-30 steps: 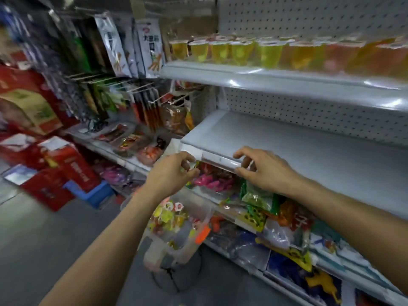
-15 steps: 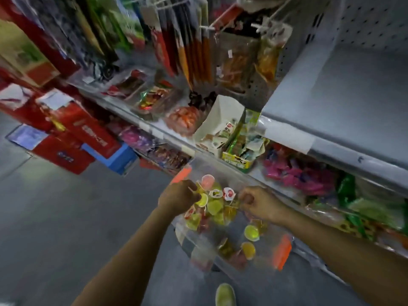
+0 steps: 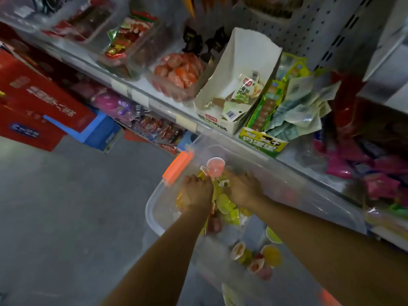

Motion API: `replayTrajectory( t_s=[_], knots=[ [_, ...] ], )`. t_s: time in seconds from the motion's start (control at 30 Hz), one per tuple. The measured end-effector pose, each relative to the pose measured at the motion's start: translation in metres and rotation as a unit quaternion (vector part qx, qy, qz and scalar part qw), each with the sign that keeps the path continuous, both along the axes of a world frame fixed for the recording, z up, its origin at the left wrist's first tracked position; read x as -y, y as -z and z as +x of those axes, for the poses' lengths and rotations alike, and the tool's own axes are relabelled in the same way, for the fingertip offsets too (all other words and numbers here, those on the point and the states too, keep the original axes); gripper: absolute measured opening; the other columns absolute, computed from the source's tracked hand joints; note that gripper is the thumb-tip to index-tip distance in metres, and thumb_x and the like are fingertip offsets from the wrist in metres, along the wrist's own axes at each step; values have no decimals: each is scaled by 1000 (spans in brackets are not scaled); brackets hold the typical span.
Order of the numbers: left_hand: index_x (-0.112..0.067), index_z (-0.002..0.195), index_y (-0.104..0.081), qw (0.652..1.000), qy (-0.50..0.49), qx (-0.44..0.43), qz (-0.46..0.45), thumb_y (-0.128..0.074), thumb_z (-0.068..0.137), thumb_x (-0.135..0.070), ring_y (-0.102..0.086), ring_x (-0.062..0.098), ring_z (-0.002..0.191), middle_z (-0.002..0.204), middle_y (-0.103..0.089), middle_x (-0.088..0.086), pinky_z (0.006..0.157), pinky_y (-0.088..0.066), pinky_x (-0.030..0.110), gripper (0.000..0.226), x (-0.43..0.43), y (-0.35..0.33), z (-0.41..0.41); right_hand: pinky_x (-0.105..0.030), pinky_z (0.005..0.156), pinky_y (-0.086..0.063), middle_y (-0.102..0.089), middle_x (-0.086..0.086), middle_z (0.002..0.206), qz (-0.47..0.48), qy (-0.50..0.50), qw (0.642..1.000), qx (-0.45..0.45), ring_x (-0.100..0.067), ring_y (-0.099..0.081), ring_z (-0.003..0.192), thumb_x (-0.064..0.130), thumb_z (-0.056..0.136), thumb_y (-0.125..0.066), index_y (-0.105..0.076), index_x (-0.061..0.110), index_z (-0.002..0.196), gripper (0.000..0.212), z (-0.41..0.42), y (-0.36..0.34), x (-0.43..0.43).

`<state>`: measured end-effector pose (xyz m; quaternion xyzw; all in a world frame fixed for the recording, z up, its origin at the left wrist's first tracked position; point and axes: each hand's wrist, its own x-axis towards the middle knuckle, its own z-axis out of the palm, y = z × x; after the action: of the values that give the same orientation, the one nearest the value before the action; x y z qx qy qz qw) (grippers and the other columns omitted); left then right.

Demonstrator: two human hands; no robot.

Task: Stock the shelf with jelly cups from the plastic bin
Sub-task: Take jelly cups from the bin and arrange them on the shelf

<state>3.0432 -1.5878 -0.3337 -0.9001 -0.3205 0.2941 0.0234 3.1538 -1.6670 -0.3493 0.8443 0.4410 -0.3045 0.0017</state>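
Note:
A clear plastic bin point(image 3: 154, 202) with an orange latch point(image 3: 177, 167) stands below me in front of the shelving. Inside it lie several jelly cups point(image 3: 227, 206), yellow, green, pink and red. Both hands are down in the pile at the bin's far end. My left hand point(image 3: 197, 192) rests palm-down on the cups with fingers curled. My right hand point(image 3: 241, 189) lies beside it, fingers bent into the cups. Blur hides whether either hand grips a cup. A pink cup point(image 3: 215, 166) sits just beyond my fingertips. The grey shelf point(image 3: 388, 80) shows only at the right edge.
A lower shelf edge point(image 3: 159, 104) runs just behind the bin, carrying a white carton of snacks point(image 3: 234, 93), a green box point(image 3: 265, 127) and clear tubs of sweets point(image 3: 178, 74). Red boxes point(image 3: 37, 100) and a blue crate point(image 3: 97, 131) stand on the grey floor point(image 3: 66, 206) at left.
My hands left the grey shelf's front edge and dropped into the bin. My view tilted down from the shelves to the bin and floor, and the hands now sit deeper among the cups.

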Motion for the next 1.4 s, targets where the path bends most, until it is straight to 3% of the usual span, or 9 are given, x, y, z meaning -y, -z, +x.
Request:
replayTrajectory(
  t_s=[0.23,0.53,0.73,0.8,0.9,1.0,1.2,1.3,1.4],
  knots=[
    [-18,132,-46,999,42,27,15,-57,92,-29,-57,25,110,118,-65,2,90,-32,35,43,-2,0,0,-40,89,-44,-59,-17,120,-1,16,994,110,-36,-57,110,35,98,-47,-33,18,137,45,-8,16,-18],
    [-18,135,-41,980,-104,153,-76,-68,82,-46,-59,29,111,123,-60,6,91,-42,36,65,13,-34,-14,-35,78,-46,-65,-8,116,45,83,995,-23,-32,-60,106,28,93,-55,-48,32,124,32,9,-20,18],
    [-26,113,-51,784,-415,364,-285,-85,69,-35,-65,29,96,112,-66,10,86,-53,40,56,51,-76,-28,-27,68,-45,-63,-6,93,188,241,922,-238,-19,-62,82,13,84,-68,-58,13,98,18,16,-76,77],
    [-27,117,-53,706,-457,408,-355,-85,73,-24,-67,25,85,105,-68,11,78,-58,38,53,72,-97,-29,-18,53,-45,-62,-9,87,224,261,887,-307,-1,-59,58,6,86,-68,-58,13,96,16,19,-102,104],
    [-24,124,-55,634,-446,448,-445,-74,84,-5,-58,13,62,79,-64,2,61,-52,24,48,118,-142,-26,-22,44,-43,-64,-8,75,221,276,858,-374,-8,-53,42,9,90,-65,-61,20,96,14,22,-146,153],
    [-27,114,-64,653,-400,448,-461,-70,87,-10,-54,11,60,76,-63,-3,63,-46,23,33,174,-189,-17,-31,55,-49,-68,-8,77,243,280,842,-391,-20,-60,56,13,90,-66,-65,24,96,12,27,-195,212],
    [-18,108,-66,676,-308,450,-495,-69,87,-6,-61,8,57,79,-67,2,55,-48,17,25,314,-276,11,-19,47,-44,-68,-1,81,281,260,853,-355,-8,-58,59,32,75,-82,-61,27,102,34,37,-292,366],
    [-16,105,-68,684,-273,449,-506,-77,78,-8,-64,21,70,81,-70,8,67,-52,31,29,384,-313,28,-32,61,-49,-66,-1,81,308,255,873,-278,-10,-58,66,39,59,-86,-62,28,91,41,51,-332,442],
    [-10,101,-65,680,-244,455,-520,-72,82,-6,-64,30,82,87,-69,12,87,-52,51,21,449,-347,47,-27,57,-48,-66,-2,84,328,263,877,-233,-11,-59,65,29,73,-79,-62,25,96,29,63,-381,521]
  ],
)
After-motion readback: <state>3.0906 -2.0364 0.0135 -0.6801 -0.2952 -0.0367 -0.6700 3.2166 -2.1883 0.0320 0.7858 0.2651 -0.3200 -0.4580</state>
